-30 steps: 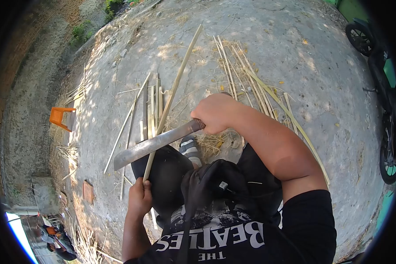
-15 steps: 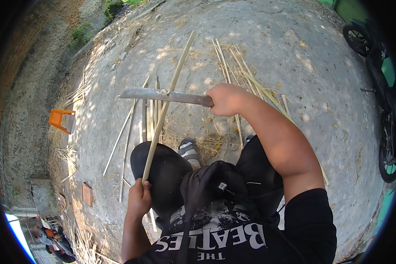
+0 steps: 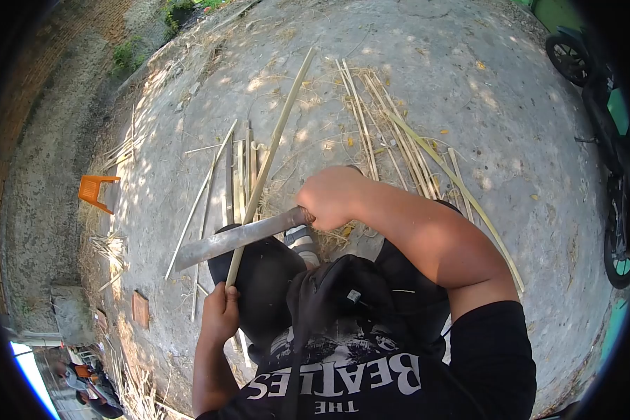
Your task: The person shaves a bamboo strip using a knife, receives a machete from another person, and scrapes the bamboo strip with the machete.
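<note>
My left hand (image 3: 221, 313) is closed round the lower end of a long pale bamboo strip (image 3: 281, 126), which slants up and away across my knee. In my right hand (image 3: 334, 198) is the handle of a machete (image 3: 241, 236). Its long grey blade points left and crosses the strip a short way above my left hand. The blade lies over my dark-clad knee, its tip out to the left. Whether the edge touches the strip I cannot tell.
Several strips (image 3: 242, 175) lie on the concrete beyond my left knee, and more strips (image 3: 406, 150) lie to the right among shavings. An orange plastic chair (image 3: 96, 192) stands left, near a brick (image 3: 140, 309). A motorcycle (image 3: 598, 133) is parked at right. People (image 3: 87, 385) sit at lower left.
My right hand has drawn the machete down the strip toward me, and its blade now tilts down to the left. A curled shaving on the strip is no longer at the blade. My left hand stays put.
</note>
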Demonstrator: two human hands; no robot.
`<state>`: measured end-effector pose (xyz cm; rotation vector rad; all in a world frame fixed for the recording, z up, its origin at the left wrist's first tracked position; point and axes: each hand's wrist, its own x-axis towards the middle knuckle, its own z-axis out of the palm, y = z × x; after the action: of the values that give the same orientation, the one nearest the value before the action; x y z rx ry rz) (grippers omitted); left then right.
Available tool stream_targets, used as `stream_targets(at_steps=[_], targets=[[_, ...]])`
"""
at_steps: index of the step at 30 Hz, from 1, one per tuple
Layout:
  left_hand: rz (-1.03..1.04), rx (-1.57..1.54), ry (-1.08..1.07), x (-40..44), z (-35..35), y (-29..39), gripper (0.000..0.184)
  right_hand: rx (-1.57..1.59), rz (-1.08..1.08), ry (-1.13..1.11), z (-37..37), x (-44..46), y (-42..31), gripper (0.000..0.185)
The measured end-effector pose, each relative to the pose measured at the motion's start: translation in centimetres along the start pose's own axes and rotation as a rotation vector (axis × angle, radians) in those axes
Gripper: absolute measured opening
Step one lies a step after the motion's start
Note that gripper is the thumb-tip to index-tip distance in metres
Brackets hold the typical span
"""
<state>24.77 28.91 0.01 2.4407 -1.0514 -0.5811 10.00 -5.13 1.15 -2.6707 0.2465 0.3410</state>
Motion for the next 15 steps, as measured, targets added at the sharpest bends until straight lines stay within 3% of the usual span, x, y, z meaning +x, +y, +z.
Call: stream_targets(at_steps=[1, 4, 6, 9, 15], targets=[[0.005, 0.036, 0.018, 0.0, 0.1, 0.0, 0.032, -0.040, -0.044, 0.029, 0.1, 0.3, 0.1, 0.019], [-0.005, 0.109, 0.047, -0.9, 0.5, 0.1, 0.031, -0.029, 0.101, 0.122, -1.2, 1.4, 5.3, 0.021], [-0.014, 0.108, 0.047, -0.5, 0.5, 0.6, 0.030, 0.128, 0.357, 0.078, -3.2, 1.2, 8.3, 0.022], [0.028, 0.055, -0.012, -0.2, -0.2, -0.9, 0.033, 0.022, 0.370, 0.260, -1.7, 0.7, 8.3, 0.019], [-0.002, -0.144, -0.078, 0.1, -0.3, -1.9, 0.038, -0.026, 0.427, 0.212, -2.5, -1.0, 6.9, 0.027]])
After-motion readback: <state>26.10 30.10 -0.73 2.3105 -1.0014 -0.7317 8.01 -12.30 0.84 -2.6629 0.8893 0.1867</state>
